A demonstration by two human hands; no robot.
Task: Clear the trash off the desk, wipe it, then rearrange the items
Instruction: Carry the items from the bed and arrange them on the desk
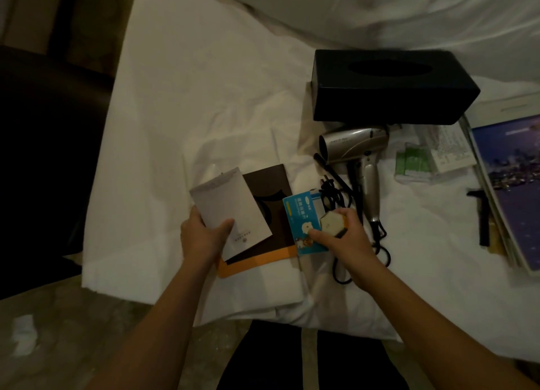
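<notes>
Gripping white pad (233, 205): left hand (201, 237), thumb on top; right hand (347, 240) curled round hexagonal box (331, 223); hair dryer (350, 147) at its twelve o'clock.

— What's underneath?
— A bed (204, 97) under a rumpled white sheet.
— And on it?
— A black rectangular tissue box (391, 94) upper right, a silver plastic hair dryer (352, 147) just below, glossy magazines (511, 185) at the right edge, an orange folder (257, 262) lower centre.
</notes>
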